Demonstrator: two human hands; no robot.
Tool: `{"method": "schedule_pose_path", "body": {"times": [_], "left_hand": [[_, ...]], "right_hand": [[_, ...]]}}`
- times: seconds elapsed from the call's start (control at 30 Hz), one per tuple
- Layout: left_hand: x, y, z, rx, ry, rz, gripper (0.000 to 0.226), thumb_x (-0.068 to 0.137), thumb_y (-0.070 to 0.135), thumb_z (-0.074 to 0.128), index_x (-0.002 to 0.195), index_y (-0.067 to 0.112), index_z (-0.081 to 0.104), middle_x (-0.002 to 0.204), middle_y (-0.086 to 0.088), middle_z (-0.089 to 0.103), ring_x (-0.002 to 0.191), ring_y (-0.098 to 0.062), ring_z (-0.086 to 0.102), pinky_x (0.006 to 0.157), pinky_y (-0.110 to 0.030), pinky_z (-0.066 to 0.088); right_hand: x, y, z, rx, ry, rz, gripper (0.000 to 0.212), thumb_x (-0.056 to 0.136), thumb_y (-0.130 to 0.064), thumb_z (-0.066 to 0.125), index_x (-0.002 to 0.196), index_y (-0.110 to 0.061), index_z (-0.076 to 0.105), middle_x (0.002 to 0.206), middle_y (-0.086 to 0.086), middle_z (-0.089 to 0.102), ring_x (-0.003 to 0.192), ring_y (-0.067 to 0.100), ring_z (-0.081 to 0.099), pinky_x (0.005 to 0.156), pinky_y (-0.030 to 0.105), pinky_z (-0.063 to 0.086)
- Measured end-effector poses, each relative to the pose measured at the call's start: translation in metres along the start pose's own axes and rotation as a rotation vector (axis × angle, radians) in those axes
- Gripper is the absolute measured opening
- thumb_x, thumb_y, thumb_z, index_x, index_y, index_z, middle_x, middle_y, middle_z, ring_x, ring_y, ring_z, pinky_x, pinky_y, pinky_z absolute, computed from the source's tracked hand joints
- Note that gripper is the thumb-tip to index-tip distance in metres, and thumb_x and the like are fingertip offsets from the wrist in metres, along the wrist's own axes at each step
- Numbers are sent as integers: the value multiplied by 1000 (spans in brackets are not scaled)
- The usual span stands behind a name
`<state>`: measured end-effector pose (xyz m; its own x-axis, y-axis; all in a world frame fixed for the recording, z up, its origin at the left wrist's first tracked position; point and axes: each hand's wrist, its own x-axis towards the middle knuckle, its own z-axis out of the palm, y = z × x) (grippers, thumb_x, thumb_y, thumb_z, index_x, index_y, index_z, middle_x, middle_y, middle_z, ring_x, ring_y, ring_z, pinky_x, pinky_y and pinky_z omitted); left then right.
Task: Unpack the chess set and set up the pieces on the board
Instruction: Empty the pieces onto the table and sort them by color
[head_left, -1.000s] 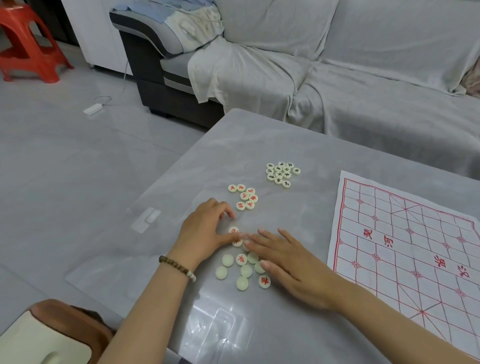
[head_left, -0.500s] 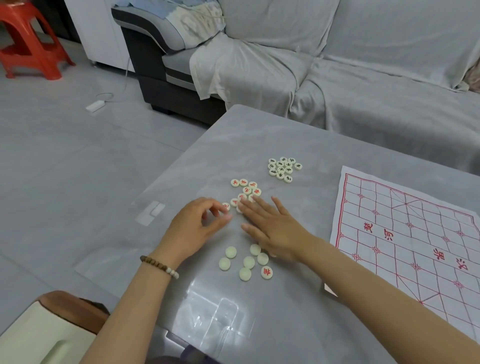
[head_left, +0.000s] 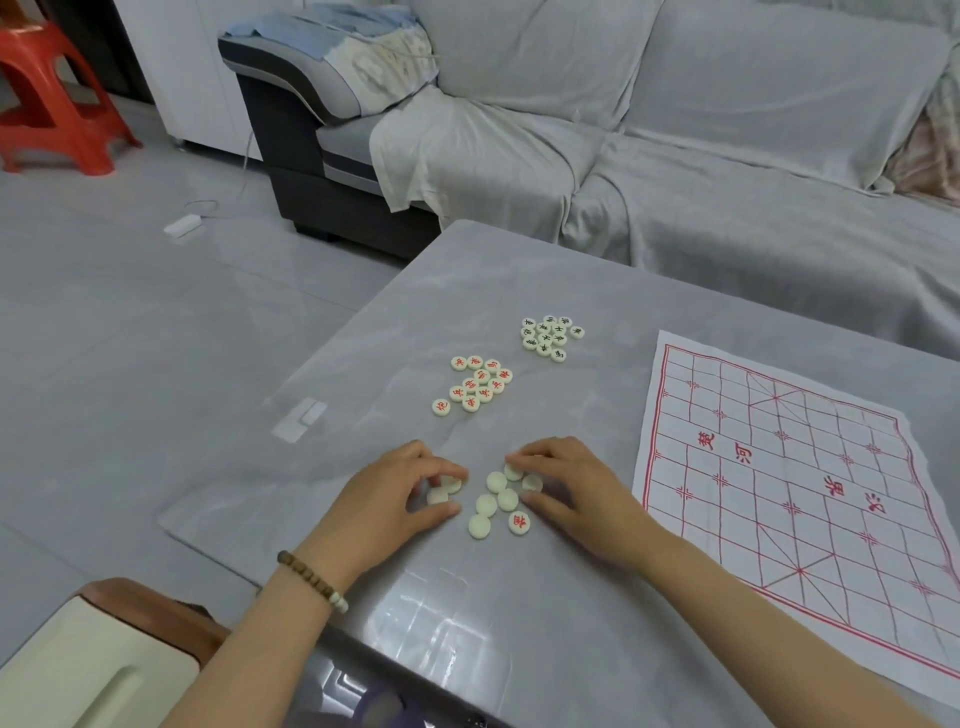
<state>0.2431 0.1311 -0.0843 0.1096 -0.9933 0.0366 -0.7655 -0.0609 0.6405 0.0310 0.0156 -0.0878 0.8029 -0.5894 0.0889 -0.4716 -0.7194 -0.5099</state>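
Sorting stage at desk (head_left: 519, 270): my left hand (head_left: 395, 499) curls fingers and thumb round two of unsorted pieces (head_left: 487, 504) near desk's left edge. Right hand (head_left: 576, 493) pinches another from same cluster. Most lie face-down. Red pile (head_left: 475, 387), black pile (head_left: 550, 338) sit toward far edge. Board (head_left: 805, 493) lies flat by right edge, no pieces on it. My judgement: flip each piece, read colour, slide to matching pile without scattering neighbours.

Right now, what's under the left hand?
Two pale pieces peek out between the left hand's curled fingers and thumb, lying on the grey table. Their markings don't show, and anything further under the fingers or palm is covered.
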Motion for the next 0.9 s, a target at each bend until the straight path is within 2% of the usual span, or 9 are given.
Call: {"method": "schedule_pose_path", "body": {"times": [0.17,0.37,0.47,0.57,0.7,0.9], "left_hand": [[13,3,6,-8,97,-39,23,78,38,70,98,27,70,83,11,53,68,-2,49,65,-12,38],[23,0,4,-61,178,-57,15,82,34,67,84,22,75,71,11,57,66,-4,53,60,-11,36],[30,-1,1,-142,174,-90,8,83,32,66,80,26,72,73,13,65,70,0,58,62,-8,41],[38,0,-1,-142,113,-123,11,86,33,62,81,26,69,72,15,65,66,1,59,60,-7,40],[47,0,1,-10,119,-138,18,89,35,57,85,20,65,70,10,59,63,-4,52,55,-13,36],[50,1,5,24,180,-144,16,85,36,62,81,21,56,72,6,55,66,-9,50,56,-18,36]], "right_hand": [[6,-2,8,4,120,35,25,90,-24,60,113,-19,67,104,-3,58,94,11,53,79,11,36],[15,-4,7,-19,138,22,24,93,-28,55,106,-14,69,98,-1,59,82,7,51,74,13,36],[27,-5,7,-91,103,58,27,98,-29,45,104,-12,65,101,1,58,87,17,58,77,25,44],[38,-7,5,-133,66,106,27,99,-31,38,106,-12,57,105,2,56,86,22,58,77,32,45],[47,-10,3,-292,-39,45,29,102,-30,30,107,-10,49,106,6,53,82,27,55,72,36,42],[60,-4,3,-354,-15,54,33,101,-37,29,98,-12,49,96,5,55,78,28,56,70,39,45]]}}
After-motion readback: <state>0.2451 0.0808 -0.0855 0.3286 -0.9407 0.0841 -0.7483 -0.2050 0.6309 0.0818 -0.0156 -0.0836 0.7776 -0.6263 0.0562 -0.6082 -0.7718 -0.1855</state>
